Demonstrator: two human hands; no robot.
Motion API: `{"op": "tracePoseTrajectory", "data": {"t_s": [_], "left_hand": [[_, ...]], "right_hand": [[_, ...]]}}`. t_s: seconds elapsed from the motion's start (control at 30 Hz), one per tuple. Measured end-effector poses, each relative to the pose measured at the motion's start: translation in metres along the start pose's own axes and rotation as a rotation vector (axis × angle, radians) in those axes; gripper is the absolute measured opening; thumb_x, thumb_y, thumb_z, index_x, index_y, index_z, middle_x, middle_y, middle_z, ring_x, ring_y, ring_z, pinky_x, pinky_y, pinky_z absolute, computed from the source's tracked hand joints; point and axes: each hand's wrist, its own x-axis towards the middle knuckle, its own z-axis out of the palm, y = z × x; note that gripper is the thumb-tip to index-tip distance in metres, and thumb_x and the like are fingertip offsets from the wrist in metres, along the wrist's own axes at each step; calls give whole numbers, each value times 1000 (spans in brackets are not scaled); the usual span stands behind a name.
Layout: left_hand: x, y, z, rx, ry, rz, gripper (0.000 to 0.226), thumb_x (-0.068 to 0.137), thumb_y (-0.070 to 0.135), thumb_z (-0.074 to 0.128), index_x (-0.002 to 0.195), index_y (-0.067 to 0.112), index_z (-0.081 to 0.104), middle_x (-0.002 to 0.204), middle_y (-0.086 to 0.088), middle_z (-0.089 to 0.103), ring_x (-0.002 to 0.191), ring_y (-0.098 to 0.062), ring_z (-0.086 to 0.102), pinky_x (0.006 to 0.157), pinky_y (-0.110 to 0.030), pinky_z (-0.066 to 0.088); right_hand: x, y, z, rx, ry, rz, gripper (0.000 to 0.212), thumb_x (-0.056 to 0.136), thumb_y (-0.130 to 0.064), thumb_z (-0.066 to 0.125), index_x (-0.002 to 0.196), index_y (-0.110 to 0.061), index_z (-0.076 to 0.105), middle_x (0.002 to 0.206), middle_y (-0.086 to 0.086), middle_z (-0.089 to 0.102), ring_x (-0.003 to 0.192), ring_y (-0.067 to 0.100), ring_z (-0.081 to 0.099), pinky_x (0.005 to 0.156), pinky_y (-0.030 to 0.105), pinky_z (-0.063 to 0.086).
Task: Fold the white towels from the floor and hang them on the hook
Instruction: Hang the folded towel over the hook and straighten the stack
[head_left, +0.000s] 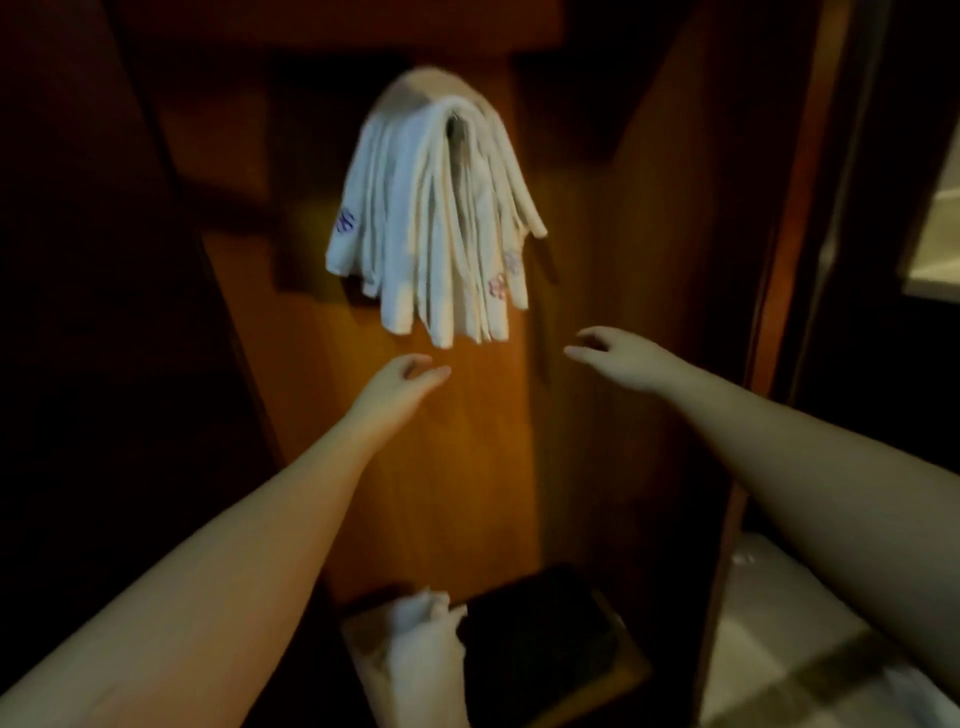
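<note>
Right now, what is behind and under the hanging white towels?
Behind the white towels is a wooden panel. The hook is almost entirely covered by them. Below them both hands, left and right, are open and empty; further down lies a white cloth.

Overall light: dim, warm orange cast.
Brightest area: the hung white towels (436, 218) and the wooden panel (457, 441) just below them, lit from the front.
Shadows: the towels cast a dark shadow on the panel behind them; the left side and top fall into near black.
Right edge: a pale, cooler patch of floor (779, 649).
Sharpness: soft all over; left hand (400, 382) and right hand (618, 358) blurred.
Edges: forearms stretched by the wide lens.
</note>
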Motion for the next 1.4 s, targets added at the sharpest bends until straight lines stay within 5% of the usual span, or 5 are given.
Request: {"op": "tracePoseTrajectory", "data": {"t_s": [0.27,0.37,0.57,0.97,1.4], "left_hand": [[-100,-43,110,389,-383,226,58,92,51,63,145,36,44,156,8,36,145,-16,33,113,-44,36],[-125,-52,166,472,-513,307,61,92,51,62,146,29,44,151,4,41,139,-19,39,108,-41,40],[-163,-51,306,536,-812,384,60,95,47,60,147,20,45,151,-1,43,139,-21,39,110,-40,37],[-225,9,606,534,-1123,322,58,92,40,66,143,17,51,149,-1,46,137,-20,42,105,-31,35],[-264,33,868,638,-1437,349,56,91,42,66,140,18,53,146,-3,49,133,-25,48,108,-40,41]], "right_hand": [[-163,107,62,-229,-118,-7,74,92,-65,52,152,-25,38,157,0,38,141,20,41,113,41,39],[-213,155,77,-230,-151,105,91,79,-79,43,152,-25,39,155,0,40,141,20,41,115,45,36],[-305,285,97,-194,-162,312,87,83,-66,57,153,-18,38,153,8,43,139,27,40,113,40,33],[-427,537,55,-75,-308,768,82,89,-65,56,154,-20,35,158,3,36,143,25,35,113,38,30],[-486,741,28,13,-350,1196,79,88,-66,56,152,-22,39,153,3,42,139,26,41,110,40,38]]}}
